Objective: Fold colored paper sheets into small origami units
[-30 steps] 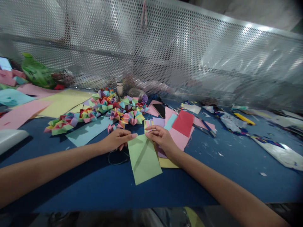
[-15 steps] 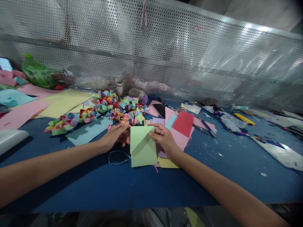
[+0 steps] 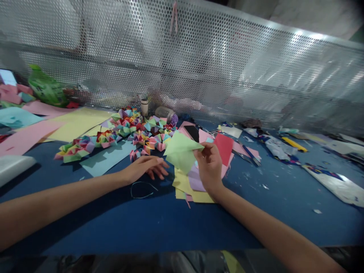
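Observation:
Pinched at its right corner, a light green sheet of paper (image 3: 182,149) with a fold along it is held up by my right hand (image 3: 211,167). My left hand (image 3: 145,169) is off the paper, just to its left, with fingers apart and nothing in them. Under the green sheet lie yellow paper (image 3: 182,184) and purple paper (image 3: 196,180). A red sheet (image 3: 224,147) rests beyond my right hand. Near my left wrist a thin loop of cord (image 3: 142,197) lies on the blue table (image 3: 136,231).
Folded paper pieces (image 3: 133,129) in many colours are heaped at the back left. A dark phone (image 3: 192,132), a blue pen-like tool (image 3: 251,154) and a yellow cutter-like tool (image 3: 294,144) lie farther right. A perforated metal panel (image 3: 182,57) borders the back.
The green paper has been lifted and turned off the stack by my right hand, uncovering the yellow paper. My left hand has moved slightly right and lower, its fingers more stretched out.

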Available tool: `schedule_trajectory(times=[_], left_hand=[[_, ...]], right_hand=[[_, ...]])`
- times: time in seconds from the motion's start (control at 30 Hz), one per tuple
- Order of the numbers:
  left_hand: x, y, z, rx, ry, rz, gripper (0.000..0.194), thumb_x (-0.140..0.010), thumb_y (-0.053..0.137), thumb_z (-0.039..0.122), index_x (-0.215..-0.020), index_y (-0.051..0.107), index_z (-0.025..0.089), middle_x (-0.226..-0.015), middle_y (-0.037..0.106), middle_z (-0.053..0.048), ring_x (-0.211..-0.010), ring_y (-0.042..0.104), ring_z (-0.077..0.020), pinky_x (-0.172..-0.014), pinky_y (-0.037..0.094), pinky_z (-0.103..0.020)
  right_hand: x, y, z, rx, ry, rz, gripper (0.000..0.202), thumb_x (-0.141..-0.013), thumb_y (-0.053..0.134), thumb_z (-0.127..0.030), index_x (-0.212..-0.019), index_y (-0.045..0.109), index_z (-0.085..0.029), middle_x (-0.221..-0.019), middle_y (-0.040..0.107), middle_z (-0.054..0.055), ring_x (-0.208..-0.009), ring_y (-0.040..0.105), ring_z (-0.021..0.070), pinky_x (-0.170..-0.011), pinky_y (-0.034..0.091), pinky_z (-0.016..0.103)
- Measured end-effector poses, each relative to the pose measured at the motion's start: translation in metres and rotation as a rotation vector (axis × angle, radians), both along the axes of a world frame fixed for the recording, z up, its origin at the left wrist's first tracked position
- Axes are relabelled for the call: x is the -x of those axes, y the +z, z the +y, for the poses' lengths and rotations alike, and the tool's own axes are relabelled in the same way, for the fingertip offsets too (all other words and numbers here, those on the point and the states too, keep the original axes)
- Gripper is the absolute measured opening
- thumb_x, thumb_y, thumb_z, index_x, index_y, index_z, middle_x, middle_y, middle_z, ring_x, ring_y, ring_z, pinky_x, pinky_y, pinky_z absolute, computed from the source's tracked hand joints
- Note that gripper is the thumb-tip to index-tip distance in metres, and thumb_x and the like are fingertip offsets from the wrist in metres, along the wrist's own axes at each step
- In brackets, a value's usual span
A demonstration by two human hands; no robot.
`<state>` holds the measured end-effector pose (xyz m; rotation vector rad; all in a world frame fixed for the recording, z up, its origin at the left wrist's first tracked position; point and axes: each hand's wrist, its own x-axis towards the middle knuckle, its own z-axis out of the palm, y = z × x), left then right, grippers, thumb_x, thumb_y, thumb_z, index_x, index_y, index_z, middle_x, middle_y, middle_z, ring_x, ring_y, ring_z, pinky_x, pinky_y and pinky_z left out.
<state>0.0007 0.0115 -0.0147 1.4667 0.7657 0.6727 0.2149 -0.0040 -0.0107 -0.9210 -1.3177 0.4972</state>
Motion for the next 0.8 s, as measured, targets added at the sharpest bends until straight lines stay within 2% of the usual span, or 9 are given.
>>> schedule_trajectory(times=[0.1,0.27,0.4,0.53,0.67,0.73,0.8], left_hand=[[0.001,0.000,0.000,0.000,-0.003,-0.035,0.039,-0.084,0.051,0.045,-0.106,0.062,0.014,-0.099,0.069,-0.013,-0.081,0.066,-0.0204,-0.058,0.047,-0.023],[0.005,-0.005,0.003,0.062,0.034,-0.228,0.033,-0.077,0.065,0.035,-0.104,0.060,0.016,-0.100,0.067,-0.009,-0.086,0.065,-0.0210,-0.063,0.051,-0.026],[0.006,-0.005,0.004,0.096,0.087,-0.310,0.041,-0.067,0.075,0.028,-0.103,0.058,0.019,-0.097,0.066,-0.004,-0.085,0.063,-0.0183,-0.065,0.053,-0.027],[0.006,-0.005,0.006,0.092,0.121,-0.296,0.038,-0.062,0.078,0.026,-0.095,0.061,0.017,-0.093,0.067,-0.003,-0.082,0.062,-0.0158,-0.063,0.052,-0.023],[0.005,-0.010,0.008,0.086,0.180,-0.248,0.033,-0.064,0.078,0.027,-0.091,0.062,0.016,-0.088,0.068,-0.002,-0.077,0.062,-0.0140,-0.062,0.051,-0.021],[0.005,-0.010,0.008,0.064,0.137,-0.229,0.029,-0.067,0.076,0.026,-0.091,0.063,0.016,-0.086,0.068,-0.001,-0.074,0.061,-0.0123,-0.061,0.050,-0.020],[0.004,-0.009,0.007,0.048,0.067,-0.213,0.027,-0.069,0.074,0.024,-0.092,0.063,0.016,-0.084,0.068,-0.001,-0.071,0.061,-0.0108,-0.061,0.049,-0.019]], right_hand=[[0.004,0.000,-0.009,-0.096,0.100,-0.219,0.010,-0.081,0.058,-0.021,-0.090,0.055,-0.024,-0.095,0.063,0.003,-0.090,0.061,0.0156,-0.071,0.050,0.027],[0.002,0.001,-0.013,-0.368,0.183,-0.703,0.022,-0.075,0.054,-0.008,-0.091,0.057,-0.022,-0.106,0.064,0.007,-0.100,0.059,0.0190,-0.085,0.049,0.036],[0.002,0.000,-0.012,-0.419,0.259,-0.982,0.026,-0.074,0.052,-0.009,-0.097,0.055,-0.021,-0.116,0.061,0.008,-0.106,0.056,0.0196,-0.088,0.047,0.038],[0.004,-0.001,-0.013,-0.401,0.284,-1.063,0.031,-0.072,0.053,-0.011,-0.102,0.054,-0.019,-0.120,0.058,0.010,-0.110,0.052,0.0212,-0.093,0.043,0.040],[0.002,0.000,-0.016,-0.376,0.284,-1.047,0.024,-0.072,0.051,-0.012,-0.095,0.057,-0.017,-0.110,0.059,0.013,-0.106,0.053,0.0236,-0.091,0.044,0.042],[0.000,0.003,-0.017,-0.336,0.294,-0.981,0.021,-0.078,0.049,-0.013,-0.097,0.056,-0.016,-0.110,0.059,0.013,-0.106,0.053,0.0225,-0.092,0.044,0.041],[0.000,0.007,-0.019,-0.276,0.309,-0.893,0.027,-0.085,0.046,-0.016,-0.111,0.052,-0.017,-0.120,0.056,0.012,-0.113,0.049,0.0206,-0.097,0.041,0.040]])
